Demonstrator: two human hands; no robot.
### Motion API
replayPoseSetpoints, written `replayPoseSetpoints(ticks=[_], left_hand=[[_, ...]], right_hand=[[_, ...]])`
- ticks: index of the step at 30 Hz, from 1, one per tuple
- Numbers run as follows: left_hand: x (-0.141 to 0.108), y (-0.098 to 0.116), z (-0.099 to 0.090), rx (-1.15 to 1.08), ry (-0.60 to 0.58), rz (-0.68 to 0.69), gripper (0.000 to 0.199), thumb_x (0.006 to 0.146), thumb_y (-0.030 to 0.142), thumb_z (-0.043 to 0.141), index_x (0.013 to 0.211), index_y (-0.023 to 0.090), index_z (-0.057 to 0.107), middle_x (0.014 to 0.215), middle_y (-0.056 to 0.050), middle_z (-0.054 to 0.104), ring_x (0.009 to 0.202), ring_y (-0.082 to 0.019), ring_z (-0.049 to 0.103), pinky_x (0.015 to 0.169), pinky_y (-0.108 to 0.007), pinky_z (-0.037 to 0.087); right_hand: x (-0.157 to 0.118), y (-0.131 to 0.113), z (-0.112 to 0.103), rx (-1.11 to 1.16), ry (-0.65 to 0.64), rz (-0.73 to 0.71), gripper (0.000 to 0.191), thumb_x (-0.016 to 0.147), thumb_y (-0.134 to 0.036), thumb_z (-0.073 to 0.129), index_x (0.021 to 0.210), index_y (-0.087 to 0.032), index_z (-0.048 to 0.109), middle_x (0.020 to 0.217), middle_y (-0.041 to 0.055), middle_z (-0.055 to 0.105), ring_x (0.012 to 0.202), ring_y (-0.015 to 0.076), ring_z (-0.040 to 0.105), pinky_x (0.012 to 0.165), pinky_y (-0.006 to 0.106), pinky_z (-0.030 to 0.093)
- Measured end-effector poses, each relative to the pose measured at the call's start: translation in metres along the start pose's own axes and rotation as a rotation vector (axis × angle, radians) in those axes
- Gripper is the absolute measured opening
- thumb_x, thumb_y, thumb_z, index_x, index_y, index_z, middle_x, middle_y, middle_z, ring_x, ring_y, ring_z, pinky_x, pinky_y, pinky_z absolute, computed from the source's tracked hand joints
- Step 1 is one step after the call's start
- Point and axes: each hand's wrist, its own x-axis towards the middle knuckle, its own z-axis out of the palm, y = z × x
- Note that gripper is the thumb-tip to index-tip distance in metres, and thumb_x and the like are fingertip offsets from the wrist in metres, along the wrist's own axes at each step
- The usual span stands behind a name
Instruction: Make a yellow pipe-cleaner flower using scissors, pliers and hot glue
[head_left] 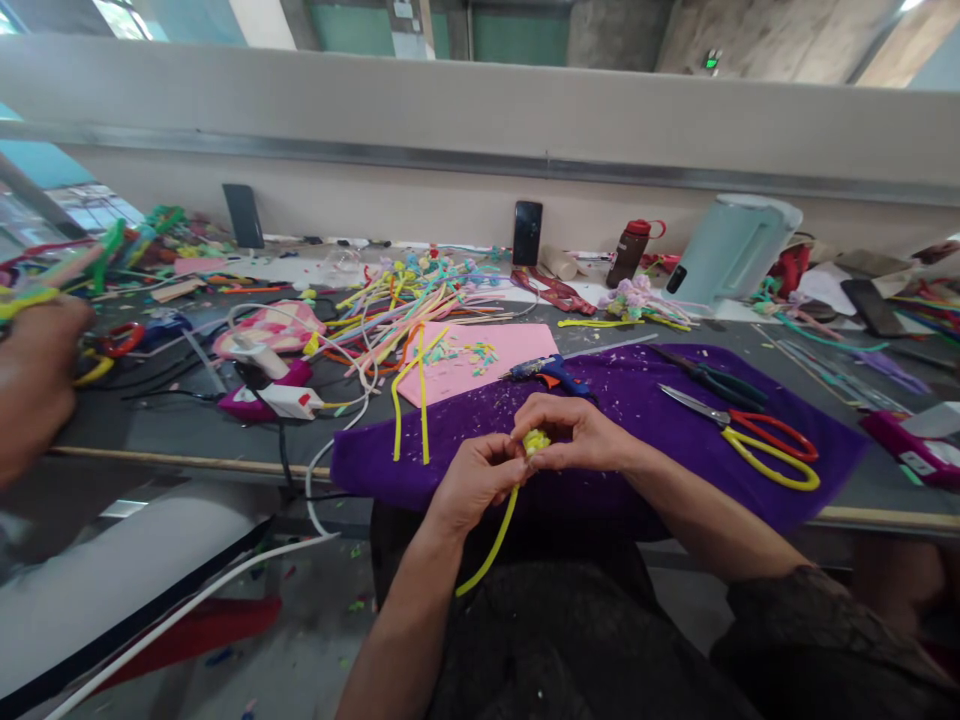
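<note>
Low over the front edge of a purple cloth (pixel 622 400), both hands meet around a small yellow pipe-cleaner flower (pixel 535 441). My left hand (pixel 480 475) pinches it near its base, where a yellow stem (pixel 491 555) hangs down and curves left. From the other side, my right hand (pixel 574 432) grips the flower head between thumb and fingers. Just beyond the hands lies a blue glue gun (pixel 553 375). Two loose yellow pipe cleaners (pixel 424 405) rest to the left, partly on a pink sheet (pixel 517 350). The fingers hide part of the flower.
Red-and-yellow scissors (pixel 772 450) and dark-handled pliers (pixel 720 385) lie on the cloth at right. A heap of coloured pipe cleaners (pixel 427 300) fills the back. White cables (pixel 367 390) run left. Another person's hand (pixel 37 380) works at far left. A phone (pixel 527 232) stands behind.
</note>
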Motion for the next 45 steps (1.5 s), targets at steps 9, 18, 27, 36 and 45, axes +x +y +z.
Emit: replayPoseSetpoints(ticks=[9, 18, 27, 36, 45], left_hand=[[-0.001, -0.001, 0.000, -0.057, 0.045, -0.016, 0.024, 0.059, 0.031, 0.074, 0.063, 0.013, 0.058, 0.051, 0.003, 0.055, 0.031, -0.002, 0.035, 0.031, -0.015, 0.024], [-0.006, 0.010, -0.005, -0.291, 0.277, 0.111, 0.018, 0.061, 0.029, 0.073, 0.070, 0.014, 0.067, 0.049, 0.004, 0.052, 0.037, -0.002, 0.037, 0.035, -0.014, 0.024], [-0.009, 0.010, 0.001, -0.288, 0.332, 0.186, 0.022, 0.061, 0.029, 0.073, 0.078, 0.016, 0.069, 0.064, 0.002, 0.060, 0.046, -0.004, 0.045, 0.043, -0.016, 0.035], [-0.015, 0.032, -0.003, -0.380, 0.162, 0.285, 0.069, 0.049, 0.030, 0.078, 0.114, 0.021, 0.055, 0.113, -0.010, 0.060, 0.103, -0.025, 0.055, 0.075, -0.028, 0.048], [-0.018, 0.031, -0.016, -0.213, 0.247, 0.282, 0.050, 0.050, 0.022, 0.078, 0.098, 0.017, 0.065, 0.089, -0.007, 0.067, 0.073, -0.015, 0.059, 0.058, -0.021, 0.045]], right_hand=[[-0.003, -0.002, 0.003, 0.182, 0.004, 0.151, 0.061, 0.063, -0.030, 0.075, 0.118, -0.022, 0.051, 0.100, 0.0034, 0.054, 0.073, 0.0112, 0.054, 0.063, 0.024, 0.046], [-0.002, -0.008, 0.019, 0.168, 0.276, 0.328, 0.021, 0.075, -0.033, 0.062, 0.082, -0.013, 0.061, 0.066, -0.0012, 0.057, 0.048, 0.0067, 0.050, 0.044, 0.018, 0.038], [0.009, -0.006, 0.051, 0.357, 0.203, 0.310, 0.024, 0.077, -0.037, 0.060, 0.073, -0.013, 0.059, 0.050, -0.0041, 0.053, 0.040, 0.0052, 0.044, 0.037, 0.016, 0.031], [0.003, -0.004, 0.049, 0.178, 0.258, 0.291, 0.025, 0.077, -0.037, 0.060, 0.068, -0.014, 0.059, 0.051, -0.0043, 0.049, 0.040, 0.0058, 0.041, 0.039, 0.018, 0.030], [0.002, -0.001, 0.049, -0.054, 0.249, 0.196, 0.017, 0.078, -0.030, 0.059, 0.072, -0.014, 0.065, 0.058, -0.0016, 0.055, 0.052, 0.0087, 0.046, 0.049, 0.019, 0.034]])
